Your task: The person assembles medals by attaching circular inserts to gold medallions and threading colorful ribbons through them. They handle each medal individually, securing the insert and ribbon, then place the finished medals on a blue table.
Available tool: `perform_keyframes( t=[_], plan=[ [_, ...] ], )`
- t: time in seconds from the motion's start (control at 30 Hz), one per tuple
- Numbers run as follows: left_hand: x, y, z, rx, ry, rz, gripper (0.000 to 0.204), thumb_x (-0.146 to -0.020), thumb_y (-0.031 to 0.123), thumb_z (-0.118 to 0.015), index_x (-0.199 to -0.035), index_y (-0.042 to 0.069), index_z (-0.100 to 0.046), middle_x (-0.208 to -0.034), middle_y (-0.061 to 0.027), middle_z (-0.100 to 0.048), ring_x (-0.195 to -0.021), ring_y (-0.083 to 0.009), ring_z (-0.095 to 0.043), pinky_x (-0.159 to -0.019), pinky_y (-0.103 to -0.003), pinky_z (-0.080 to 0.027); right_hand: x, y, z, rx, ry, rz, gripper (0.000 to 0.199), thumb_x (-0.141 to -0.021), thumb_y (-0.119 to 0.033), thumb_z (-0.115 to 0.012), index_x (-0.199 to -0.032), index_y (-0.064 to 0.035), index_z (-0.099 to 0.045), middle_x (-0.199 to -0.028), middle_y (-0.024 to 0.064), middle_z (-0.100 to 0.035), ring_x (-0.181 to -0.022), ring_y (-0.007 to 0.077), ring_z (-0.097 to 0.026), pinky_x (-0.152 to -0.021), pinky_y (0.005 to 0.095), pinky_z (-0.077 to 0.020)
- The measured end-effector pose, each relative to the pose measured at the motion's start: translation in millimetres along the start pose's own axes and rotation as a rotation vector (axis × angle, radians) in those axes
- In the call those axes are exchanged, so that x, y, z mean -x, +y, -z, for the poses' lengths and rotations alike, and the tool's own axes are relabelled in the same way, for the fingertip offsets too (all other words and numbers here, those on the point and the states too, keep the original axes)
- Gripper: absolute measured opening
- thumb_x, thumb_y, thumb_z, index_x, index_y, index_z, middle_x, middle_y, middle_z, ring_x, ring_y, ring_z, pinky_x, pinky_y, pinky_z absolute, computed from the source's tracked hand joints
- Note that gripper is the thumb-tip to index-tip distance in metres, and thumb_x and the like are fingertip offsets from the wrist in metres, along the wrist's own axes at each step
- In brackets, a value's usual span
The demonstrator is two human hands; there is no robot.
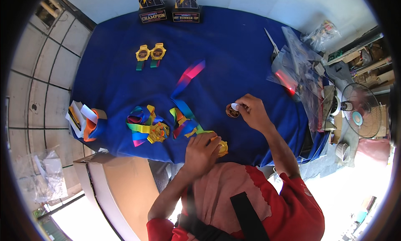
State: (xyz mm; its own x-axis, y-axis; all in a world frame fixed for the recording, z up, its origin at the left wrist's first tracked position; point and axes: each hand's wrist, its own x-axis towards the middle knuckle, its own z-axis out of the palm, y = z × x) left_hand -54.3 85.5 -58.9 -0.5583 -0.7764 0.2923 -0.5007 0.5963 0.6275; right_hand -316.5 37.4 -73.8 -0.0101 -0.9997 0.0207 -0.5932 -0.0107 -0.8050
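Observation:
My left hand (202,152) is curled over a gold medal (223,149) at the table's near edge. A multicoloured ribbon (182,106) runs from beside that hand toward the middle of the cloth. Between the closed fingertips of my right hand (255,111) is a round dark sticker (231,111) with a white piece bent up at its top. Left of my left hand lies a heap of gold medals (158,132) with rainbow ribbons. Farther back, two gold medals (157,52) rest side by side, with short green ribbon ends showing.
Blue cloth (234,44) covers the table. Two trophies (186,14) stand at the far edge. Scissors (272,42) and clear plastic bags (298,61) lie on the right. An orange-and-white roll (95,124) sits at left, above a cardboard box (125,182). A fan (359,111) stands at far right.

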Motion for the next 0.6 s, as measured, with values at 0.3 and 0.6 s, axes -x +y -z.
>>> perform_keyframes(
  t=[0.3,0.6],
  plan=[
    [-25,18,-18,0.602,0.150,0.447,0.032,-0.096,0.005,-0.070,-0.126,-0.004,-0.065,-0.111,-0.0156,-0.071,-0.095,-0.0198,-0.072,-0.074,-0.029,-0.056,13,-30,1,-0.567,-0.058,-0.162,0.009,-0.095,-0.001,-0.069,-0.102,0.0045,-0.070,-0.090,0.0066,-0.072,-0.077,0.0084,-0.066,-0.066,0.0248,-0.0538],
    [-28,26,1,1.316,0.374,0.503,0.022,-0.098,0.006,-0.066,-0.118,-0.005,-0.066,-0.089,-0.0064,-0.071,-0.079,-0.0112,-0.067,-0.066,-0.027,-0.054,32,-72,-17,-0.567,-0.113,0.205,0.009,-0.092,0.007,-0.068,-0.100,0.0032,-0.067,-0.083,0.0057,-0.066,-0.073,0.0096,-0.067,-0.064,0.0226,-0.0517]
  ],
)
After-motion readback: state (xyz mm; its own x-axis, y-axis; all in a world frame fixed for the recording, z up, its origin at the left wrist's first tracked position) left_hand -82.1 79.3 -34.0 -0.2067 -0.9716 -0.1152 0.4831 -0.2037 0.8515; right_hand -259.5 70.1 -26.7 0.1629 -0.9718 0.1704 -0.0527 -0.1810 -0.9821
